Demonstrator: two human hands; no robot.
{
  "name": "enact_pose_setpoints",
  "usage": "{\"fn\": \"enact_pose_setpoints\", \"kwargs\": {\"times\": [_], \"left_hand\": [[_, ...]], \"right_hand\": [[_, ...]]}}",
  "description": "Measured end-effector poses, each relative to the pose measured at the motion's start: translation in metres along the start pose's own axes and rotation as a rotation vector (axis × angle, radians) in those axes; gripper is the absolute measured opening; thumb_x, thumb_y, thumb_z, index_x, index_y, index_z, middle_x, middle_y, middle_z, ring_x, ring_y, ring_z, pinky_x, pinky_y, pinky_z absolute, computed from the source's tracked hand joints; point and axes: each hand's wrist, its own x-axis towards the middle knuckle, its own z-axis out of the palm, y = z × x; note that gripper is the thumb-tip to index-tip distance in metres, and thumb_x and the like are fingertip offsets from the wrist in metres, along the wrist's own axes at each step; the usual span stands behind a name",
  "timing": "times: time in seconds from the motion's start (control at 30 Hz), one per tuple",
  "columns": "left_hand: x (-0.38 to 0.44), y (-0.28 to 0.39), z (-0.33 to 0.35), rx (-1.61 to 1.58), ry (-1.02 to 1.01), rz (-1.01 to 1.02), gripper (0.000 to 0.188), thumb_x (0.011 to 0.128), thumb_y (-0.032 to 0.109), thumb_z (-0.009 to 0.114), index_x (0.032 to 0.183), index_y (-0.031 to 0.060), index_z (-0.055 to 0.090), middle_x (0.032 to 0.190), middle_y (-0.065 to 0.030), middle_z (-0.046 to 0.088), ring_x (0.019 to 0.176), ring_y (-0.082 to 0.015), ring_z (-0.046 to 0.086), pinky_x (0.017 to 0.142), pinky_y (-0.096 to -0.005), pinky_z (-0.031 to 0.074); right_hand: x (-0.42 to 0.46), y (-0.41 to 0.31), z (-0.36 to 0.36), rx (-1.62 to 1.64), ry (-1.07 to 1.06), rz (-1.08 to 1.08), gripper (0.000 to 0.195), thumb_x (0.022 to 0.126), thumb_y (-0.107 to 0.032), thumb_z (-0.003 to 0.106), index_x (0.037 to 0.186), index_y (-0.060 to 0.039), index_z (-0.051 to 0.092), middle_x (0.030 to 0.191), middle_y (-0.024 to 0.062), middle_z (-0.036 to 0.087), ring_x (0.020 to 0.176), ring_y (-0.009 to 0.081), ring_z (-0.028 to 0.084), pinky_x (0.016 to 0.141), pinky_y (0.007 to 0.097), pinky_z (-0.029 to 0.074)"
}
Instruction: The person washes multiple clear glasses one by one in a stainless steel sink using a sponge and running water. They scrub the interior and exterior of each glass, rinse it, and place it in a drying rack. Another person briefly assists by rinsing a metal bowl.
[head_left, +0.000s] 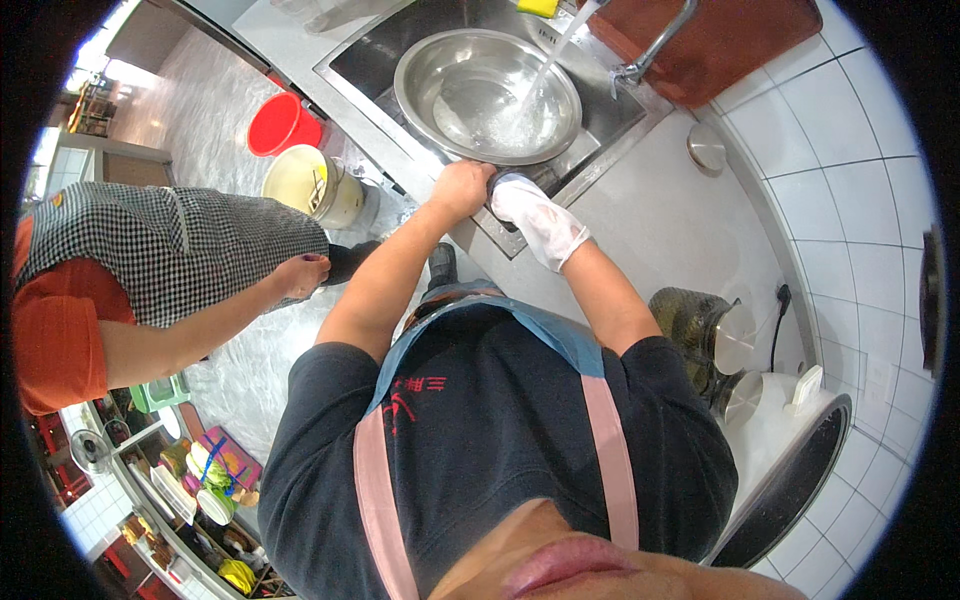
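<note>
A wide stainless steel basin (427, 97) stands in the metal sink (360, 60), and water runs into it from the tap (634, 71). My bare left hand (463, 189) is at the near rim of the sink, just below the basin, its fingers curled beside my right hand. My right hand (529, 210) wears a whitish translucent glove and reaches down at the sink's near corner. Its fingertips are hidden at a dark object or opening there, so its grip cannot be made out. Whether my left fingers hold anything is also unclear.
A co-worker in a checked apron (225, 232) stands at the left, one hand held out. On the floor are a red bucket (277, 124) and a cream bucket (341, 199). A brown board (720, 45) lies behind the tap; lidded jars (682, 330) stand on the right counter.
</note>
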Motion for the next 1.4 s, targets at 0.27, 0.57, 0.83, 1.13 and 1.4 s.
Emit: {"fn": "enact_pose_setpoints", "kwargs": {"times": [0.27,0.57,0.83,1.13,1.4], "left_hand": [[-0.0013,0.0007,-0.0023,-0.002,0.005,-0.001,0.024,0.078,0.014,0.050,0.093,0.0072,0.067,0.086,-0.0166,0.066,0.083,-0.0319,0.063,0.077,-0.0418,0.049],[-0.0002,-0.0036,0.0025,-0.018,0.030,0.027,0.024,0.077,0.014,0.049,0.091,0.0061,0.067,0.083,-0.0172,0.066,0.081,-0.0327,0.063,0.075,-0.0423,0.049],[0.0008,-0.0047,0.0038,-0.005,0.005,0.018,0.025,0.077,0.013,0.048,0.093,0.0071,0.067,0.086,-0.0168,0.066,0.083,-0.0320,0.063,0.076,-0.0420,0.049],[0.0004,-0.0032,0.0019,-0.002,-0.006,-0.003,0.025,0.078,0.014,0.048,0.093,0.0074,0.067,0.087,-0.0164,0.066,0.084,-0.0326,0.062,0.077,-0.0417,0.049],[-0.0005,-0.0044,0.0036,0.003,-0.003,0.005,0.026,0.078,0.014,0.048,0.095,0.0075,0.066,0.089,-0.0167,0.066,0.085,-0.0325,0.062,0.077,-0.0421,0.048]], "right_hand": [[0.0079,-0.0010,0.0015,-0.001,-0.002,0.002,0.018,0.078,-0.018,0.055,0.083,-0.0040,0.065,0.081,0.0194,0.064,0.075,0.0361,0.062,0.065,0.0443,0.047],[0.0102,0.0009,0.0042,0.001,-0.011,0.003,0.018,0.078,-0.018,0.055,0.084,-0.0040,0.065,0.081,0.0194,0.064,0.075,0.0361,0.061,0.065,0.0443,0.047],[0.0104,0.0028,0.0060,0.006,-0.012,0.002,0.018,0.078,-0.018,0.055,0.084,-0.0040,0.064,0.081,0.0194,0.064,0.075,0.0360,0.061,0.065,0.0443,0.047],[0.0102,0.0022,0.0056,0.015,-0.008,-0.002,0.018,0.079,-0.018,0.055,0.085,-0.0040,0.064,0.081,0.0194,0.064,0.075,0.0360,0.061,0.065,0.0443,0.047],[0.0095,0.0031,0.0041,0.016,-0.003,-0.003,0.019,0.079,-0.019,0.055,0.085,-0.0040,0.064,0.081,0.0194,0.064,0.075,0.0359,0.061,0.065,0.0443,0.047]]}}
